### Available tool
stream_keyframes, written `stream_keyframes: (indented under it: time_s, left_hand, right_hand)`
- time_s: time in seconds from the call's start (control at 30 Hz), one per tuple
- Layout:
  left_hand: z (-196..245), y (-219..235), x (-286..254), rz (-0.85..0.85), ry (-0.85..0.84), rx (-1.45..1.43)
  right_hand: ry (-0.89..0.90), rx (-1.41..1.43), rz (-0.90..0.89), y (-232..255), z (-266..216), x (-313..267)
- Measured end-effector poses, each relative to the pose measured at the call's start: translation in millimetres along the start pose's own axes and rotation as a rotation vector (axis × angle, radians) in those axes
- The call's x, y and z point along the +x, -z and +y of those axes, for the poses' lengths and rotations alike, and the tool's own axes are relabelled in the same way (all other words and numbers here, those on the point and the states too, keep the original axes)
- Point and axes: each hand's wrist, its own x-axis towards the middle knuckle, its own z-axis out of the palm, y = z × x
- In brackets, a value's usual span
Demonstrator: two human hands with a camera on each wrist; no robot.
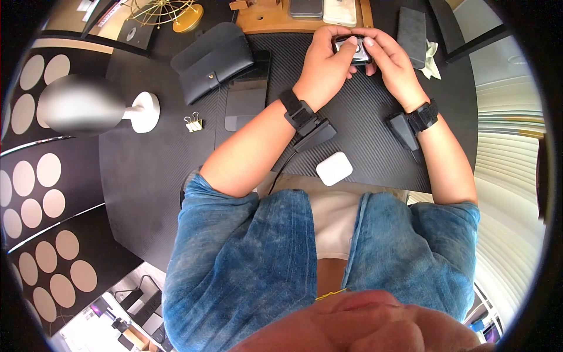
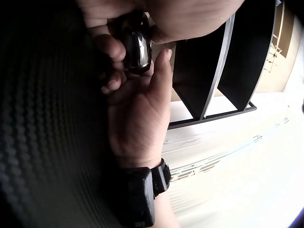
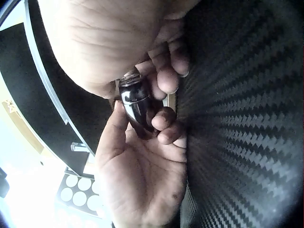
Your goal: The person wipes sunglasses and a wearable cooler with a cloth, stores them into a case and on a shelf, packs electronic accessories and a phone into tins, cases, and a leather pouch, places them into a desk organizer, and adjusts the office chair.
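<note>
Both hands hold one small, glossy black device with a silver face, rounded at its edges (image 1: pixel 358 54), over the far part of the desk mat. My left hand (image 1: pixel 329 61) grips its left side, the thumb lying across the silver face. On the other side my right hand (image 1: pixel 392 63) grips the right edge, thumb near the top corner. From the left wrist view the device (image 2: pixel 138 50) shows its shiny dark side between the fingers. In the right wrist view a bright seam runs round the dark body (image 3: pixel 137 102); fingers hide parts of it.
A white earbud case (image 1: pixel 334 168) lies near the desk's front edge. To the left are a black wallet (image 1: pixel 214 64), a dark tablet-like slab (image 1: pixel 243 105), a binder clip (image 1: pixel 193 122) and a white stand (image 1: pixel 145 111). Beyond the hands sits a wooden tray (image 1: pixel 261 20); a dark grey case (image 1: pixel 411 36) lies right.
</note>
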Motion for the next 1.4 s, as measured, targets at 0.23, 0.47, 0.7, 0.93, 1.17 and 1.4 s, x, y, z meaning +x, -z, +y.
stream_keyframes:
  time_s: [0.23, 0.47, 0.7, 0.93, 1.17, 1.4]
  left_hand:
    - [-1.5, -0.1, 0.9, -0.013, -0.020, 0.048]
    - [-0.9, 0.0, -0.2, -0.009, 0.000, 0.028]
    - [-4.0, 1.2, 0.1, -0.021, -0.002, -0.017]
    - [-4.3, 1.6, 0.5, -0.019, 0.022, -0.047]
    - [-3.0, 0.0, 0.3, -0.005, 0.005, 0.004]
    - [-2.6, -0.8, 0.0, 0.003, -0.010, 0.053]
  right_hand:
    - [-0.004, 0.005, 0.003, 0.5, -0.6, -0.8]
    - [-0.016, -0.001, 0.006, -0.3, -0.1, -0.1]
    - [-0.009, -0.024, -0.001, -0.7, 0.1, 0.4]
    - [-0.011, -0.033, -0.011, 0.0, 0.5, 0.2]
    - [-0.017, -0.030, -0.015, 0.7, 0.3, -0.1]
    - [-0.012, -0.023, -0.016, 1.2, 0.9, 0.0]
